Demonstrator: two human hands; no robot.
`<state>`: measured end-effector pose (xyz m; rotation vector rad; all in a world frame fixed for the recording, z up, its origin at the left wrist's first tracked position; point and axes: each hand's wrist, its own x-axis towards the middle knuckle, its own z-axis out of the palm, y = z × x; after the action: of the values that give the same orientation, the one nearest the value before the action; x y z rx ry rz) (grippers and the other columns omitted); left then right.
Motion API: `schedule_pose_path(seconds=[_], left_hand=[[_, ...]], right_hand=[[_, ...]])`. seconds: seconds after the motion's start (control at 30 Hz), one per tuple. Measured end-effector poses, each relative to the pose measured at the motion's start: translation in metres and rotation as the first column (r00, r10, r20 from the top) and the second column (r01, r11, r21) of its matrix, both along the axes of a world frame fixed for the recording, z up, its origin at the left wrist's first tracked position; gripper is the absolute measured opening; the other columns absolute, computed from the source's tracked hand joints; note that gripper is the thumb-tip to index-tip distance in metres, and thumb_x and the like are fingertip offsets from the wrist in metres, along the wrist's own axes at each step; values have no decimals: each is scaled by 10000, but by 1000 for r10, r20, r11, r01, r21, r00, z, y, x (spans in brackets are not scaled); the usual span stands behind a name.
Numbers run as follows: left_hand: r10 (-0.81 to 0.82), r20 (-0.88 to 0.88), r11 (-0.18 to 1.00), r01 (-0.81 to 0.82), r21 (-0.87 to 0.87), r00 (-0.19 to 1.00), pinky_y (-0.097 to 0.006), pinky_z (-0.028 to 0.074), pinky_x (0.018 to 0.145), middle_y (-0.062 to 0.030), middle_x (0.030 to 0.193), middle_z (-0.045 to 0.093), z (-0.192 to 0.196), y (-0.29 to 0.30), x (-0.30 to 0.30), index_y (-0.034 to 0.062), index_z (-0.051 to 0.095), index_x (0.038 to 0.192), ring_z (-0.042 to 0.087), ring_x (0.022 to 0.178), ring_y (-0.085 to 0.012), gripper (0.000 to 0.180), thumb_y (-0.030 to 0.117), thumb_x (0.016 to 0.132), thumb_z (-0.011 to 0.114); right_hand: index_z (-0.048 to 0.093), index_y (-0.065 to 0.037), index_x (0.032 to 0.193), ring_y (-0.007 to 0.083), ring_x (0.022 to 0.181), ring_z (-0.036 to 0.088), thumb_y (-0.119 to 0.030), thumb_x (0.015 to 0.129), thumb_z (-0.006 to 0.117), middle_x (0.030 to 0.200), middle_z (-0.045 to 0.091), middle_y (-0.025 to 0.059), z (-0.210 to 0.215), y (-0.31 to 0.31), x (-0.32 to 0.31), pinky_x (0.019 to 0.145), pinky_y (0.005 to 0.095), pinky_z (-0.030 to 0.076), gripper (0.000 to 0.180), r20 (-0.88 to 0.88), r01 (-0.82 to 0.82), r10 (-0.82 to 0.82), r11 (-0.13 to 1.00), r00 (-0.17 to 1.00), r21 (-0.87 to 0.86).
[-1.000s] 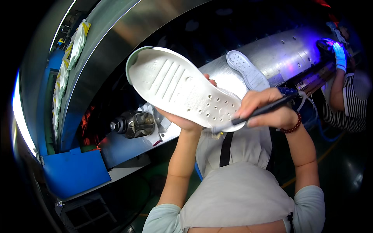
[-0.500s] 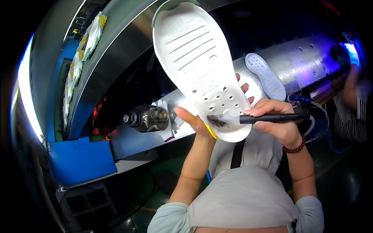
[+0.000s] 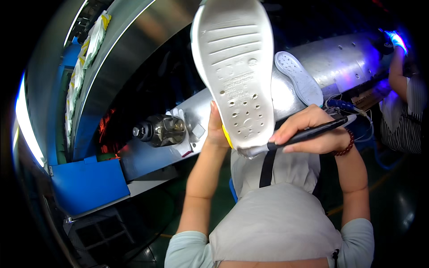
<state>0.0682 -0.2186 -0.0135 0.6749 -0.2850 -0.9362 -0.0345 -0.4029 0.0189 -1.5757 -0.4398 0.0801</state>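
A white shoe sole (image 3: 237, 67) is held up in front of me, its hollow inner face toward me, with ridges at the wide end and small holes at the narrow near end. My left hand (image 3: 216, 127) grips its left edge beside a yellow strip; most of the fingers are hidden behind the sole. Between the fingers of my right hand (image 3: 315, 134) is a brush (image 3: 308, 133) with a black handle. Its bristles lie against the rim at the sole's near end.
Another pale sole (image 3: 299, 80) lies on the metal bench (image 3: 286, 100). A dark, see-through bottle (image 3: 165, 130) stands to the left on white cloth. A blue box (image 3: 89, 185) is at lower left. At far right, a co-worker's gloved hand (image 3: 397, 41) is under violet light.
The brush has gone from the sole's holed inner face to its near rim. The sole has turned more upright, and my left hand has shifted left.
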Motion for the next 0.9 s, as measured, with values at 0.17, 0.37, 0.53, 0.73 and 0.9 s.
schedule_pose_path(seconds=[0.17, 0.37, 0.53, 0.73, 0.9], left_hand=[[-150, 136, 963, 114, 244, 979, -419, 426, 864, -171, 1171, 448, 8, 6, 5, 59, 281, 1269, 488, 1046, -280, 568, 440, 853, 347], [-253, -290, 887, 341, 312, 923, -265, 504, 703, -148, 1067, 530, 14, 9, 12, -1, 365, 1204, 595, 853, -181, 479, 270, 828, 488], [-367, -316, 857, 450, 251, 875, -256, 469, 751, -166, 1060, 536, 17, 9, 6, -29, 363, 1211, 578, 883, -175, 556, 234, 760, 554], [-356, -496, 808, 528, 263, 792, -252, 460, 723, -164, 1010, 560, 7, 23, 15, -36, 481, 1096, 581, 823, -188, 481, 275, 735, 543], [-275, -301, 593, 407, 695, 913, -240, 461, 636, -153, 948, 583, 19, 15, 7, -23, 515, 1050, 589, 719, -175, 519, 351, 691, 544]], right_hand=[[622, 7, 839, 151, 761, 602, -6, 663, 654, 826, 628, 110, -5, -4, -3, 696, 242, 472, 179, -135, 124, -101, 976, 986, 181], [620, 9, 832, 182, 770, 613, -18, 646, 669, 834, 631, 122, -5, -12, -2, 720, 254, 480, 194, -63, -221, 222, 975, 973, 34], [614, 5, 828, 191, 764, 615, -17, 677, 640, 831, 632, 110, 4, -14, 13, 719, 268, 484, 155, 16, -202, 205, 973, 979, -114], [608, 9, 834, 174, 771, 605, -34, 687, 631, 828, 627, 103, 16, -25, 18, 695, 257, 475, 155, 24, -290, 297, 946, 955, -142], [614, 1, 822, 217, 823, 610, -33, 686, 643, 846, 627, 126, 9, -22, 14, 745, 267, 480, 144, -6, -315, 331, 893, 944, -323]])
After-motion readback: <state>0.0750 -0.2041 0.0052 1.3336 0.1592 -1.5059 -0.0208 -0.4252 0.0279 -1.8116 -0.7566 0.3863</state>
